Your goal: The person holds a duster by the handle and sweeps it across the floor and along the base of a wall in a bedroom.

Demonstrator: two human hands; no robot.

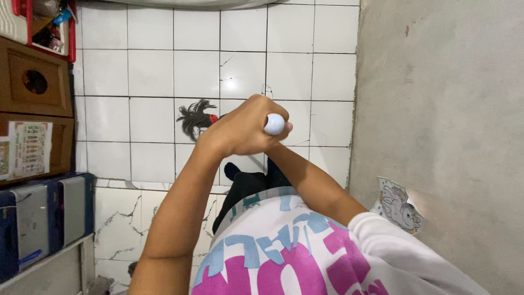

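I look straight down at a broom. Its pale blue rounded handle tip (274,124) points up at me, and its black bristles (192,116) with a red collar rest on the white tiled floor (153,74). My left hand (243,130) is closed in a fist around the handle just below the tip. My right hand (279,140) comes up from the right under the left fist. It is mostly hidden, and only its wrist and a fingertip beside the tip show. Below are my white shirt with pink and blue shapes and my dark trousers.
Brown wooden cabinets (35,82) line the left edge, with a red crate (52,27) of odds and ends above them and a blue and grey box (43,218) below. A grey plaster wall (436,109) bearing a cartoon pony sticker (398,205) runs down the right. Some floor tiles are cracked.
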